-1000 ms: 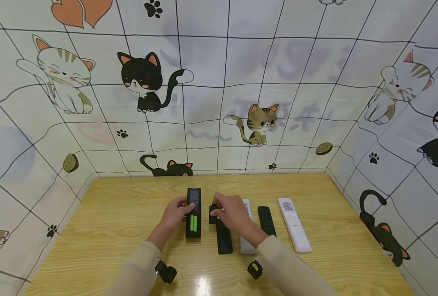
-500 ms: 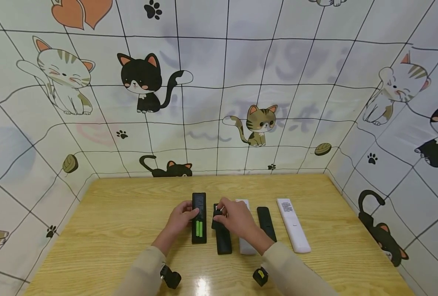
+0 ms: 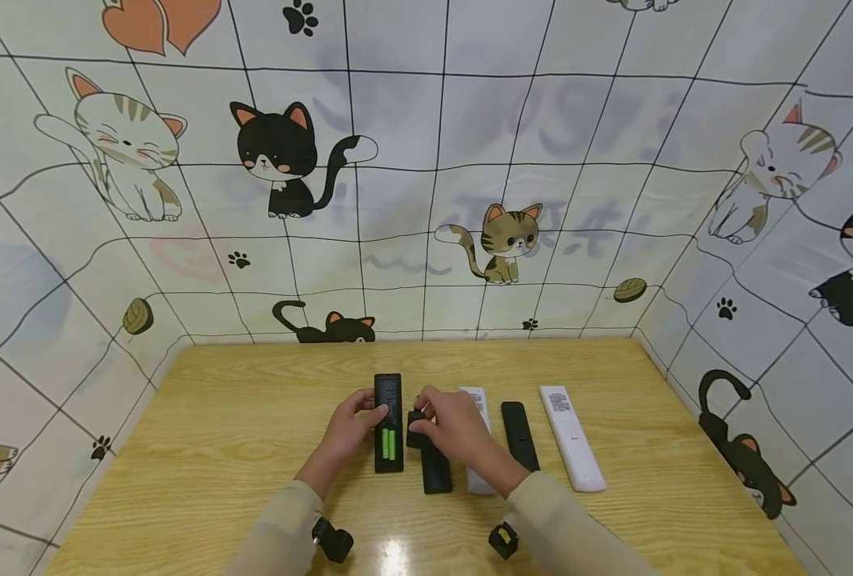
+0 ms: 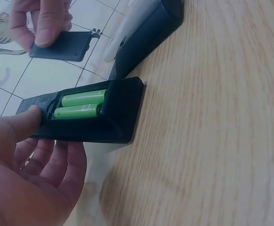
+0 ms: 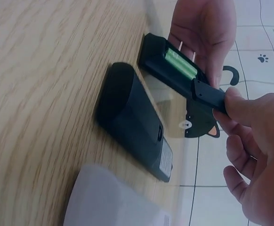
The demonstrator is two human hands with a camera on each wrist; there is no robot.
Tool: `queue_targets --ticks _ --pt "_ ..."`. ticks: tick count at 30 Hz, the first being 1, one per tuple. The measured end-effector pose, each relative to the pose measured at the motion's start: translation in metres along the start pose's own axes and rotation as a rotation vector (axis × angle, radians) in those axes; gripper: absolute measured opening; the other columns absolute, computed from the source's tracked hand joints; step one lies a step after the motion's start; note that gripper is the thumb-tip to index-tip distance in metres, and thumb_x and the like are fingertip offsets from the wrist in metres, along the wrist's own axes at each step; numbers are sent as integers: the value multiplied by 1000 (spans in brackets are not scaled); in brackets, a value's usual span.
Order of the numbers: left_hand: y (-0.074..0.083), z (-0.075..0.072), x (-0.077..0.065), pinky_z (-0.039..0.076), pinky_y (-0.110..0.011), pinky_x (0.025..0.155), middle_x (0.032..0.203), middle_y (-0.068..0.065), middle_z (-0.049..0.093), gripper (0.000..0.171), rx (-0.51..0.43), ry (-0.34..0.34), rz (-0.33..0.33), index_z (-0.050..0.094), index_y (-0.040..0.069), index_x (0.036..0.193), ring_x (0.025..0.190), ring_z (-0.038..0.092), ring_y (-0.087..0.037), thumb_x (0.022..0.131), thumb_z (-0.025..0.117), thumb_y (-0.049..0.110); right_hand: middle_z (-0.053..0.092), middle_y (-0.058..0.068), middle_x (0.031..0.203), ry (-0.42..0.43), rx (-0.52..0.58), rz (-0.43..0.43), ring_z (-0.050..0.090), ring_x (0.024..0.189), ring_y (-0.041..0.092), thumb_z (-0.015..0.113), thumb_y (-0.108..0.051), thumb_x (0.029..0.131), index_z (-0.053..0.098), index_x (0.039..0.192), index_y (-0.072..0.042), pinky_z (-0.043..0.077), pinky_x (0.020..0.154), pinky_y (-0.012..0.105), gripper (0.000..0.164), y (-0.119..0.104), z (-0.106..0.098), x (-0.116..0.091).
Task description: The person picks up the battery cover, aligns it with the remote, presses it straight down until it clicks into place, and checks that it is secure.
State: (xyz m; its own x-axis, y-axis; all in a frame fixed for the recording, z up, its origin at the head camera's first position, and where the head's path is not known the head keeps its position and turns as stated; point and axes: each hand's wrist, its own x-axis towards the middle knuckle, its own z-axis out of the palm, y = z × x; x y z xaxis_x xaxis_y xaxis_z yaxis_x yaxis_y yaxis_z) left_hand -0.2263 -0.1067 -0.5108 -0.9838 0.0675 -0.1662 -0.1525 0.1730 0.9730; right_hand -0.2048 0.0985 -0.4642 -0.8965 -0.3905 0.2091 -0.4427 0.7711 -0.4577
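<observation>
My left hand [image 3: 350, 424] grips a black remote control [image 3: 388, 408] with its back turned up, the thumb lying on the back and the fingers beneath. Two green batteries [image 4: 80, 104] lie side by side in its uncovered compartment. My right hand [image 3: 455, 424] pinches a small black battery cover [image 4: 64, 46] between thumb and fingers, just to the right of the remote. In the right wrist view the cover's end overlaps the remote near the batteries. Below the right hand, a second black remote [image 3: 437, 470] lies on the wooden table [image 3: 254, 400], partly hidden in the head view.
To the right lie a white remote [image 3: 480, 480] partly behind my right forearm, another black remote [image 3: 518, 432] and a longer white remote [image 3: 572, 440]. A cloth wall [image 3: 398, 256] printed with cats stands along the table's back edge.
My left hand has shifted slightly right with the remote, bringing it closer to the right hand. The battery cover in my right hand has tilted and moved a little, staying pinched.
</observation>
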Motion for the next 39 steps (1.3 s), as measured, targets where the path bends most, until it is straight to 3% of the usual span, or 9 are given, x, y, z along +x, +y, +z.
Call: queue_targets --ticks 6,17,30,39 --pt "1 0 -3 49 -33 75 116 -16 57 41 -1 -2 14 56 8 133 90 56 -19 96 63 23 69 -3 84 -1 -16 -41 61 69 7 71 -33 87 62 102 -18 48 64 22 23 -9 6 4" --pt "0 -1 -3 49 -31 71 115 -16 58 39 -8 3 28 58 8 132 81 60 -16 95 63 22 67 -7 79 27 -64 -121 61 72 8 72 -35 85 60 98 -20 46 89 39 23 -22 15 12" --pt "-1 -1 -3 48 -31 71 116 -15 59 40 12 7 36 58 10 132 87 56 -18 95 63 24 67 -10 79 4 -131 -131 58 75 9 71 -38 85 59 99 -22 44 91 39 24 -25 25 13" --pt "-1 -1 -3 48 -29 69 114 -15 59 42 -8 14 45 57 9 133 81 60 -16 95 64 22 68 -9 80 -2 -184 -152 58 75 11 69 -39 86 59 102 -22 45 93 41 25 -25 31 12"
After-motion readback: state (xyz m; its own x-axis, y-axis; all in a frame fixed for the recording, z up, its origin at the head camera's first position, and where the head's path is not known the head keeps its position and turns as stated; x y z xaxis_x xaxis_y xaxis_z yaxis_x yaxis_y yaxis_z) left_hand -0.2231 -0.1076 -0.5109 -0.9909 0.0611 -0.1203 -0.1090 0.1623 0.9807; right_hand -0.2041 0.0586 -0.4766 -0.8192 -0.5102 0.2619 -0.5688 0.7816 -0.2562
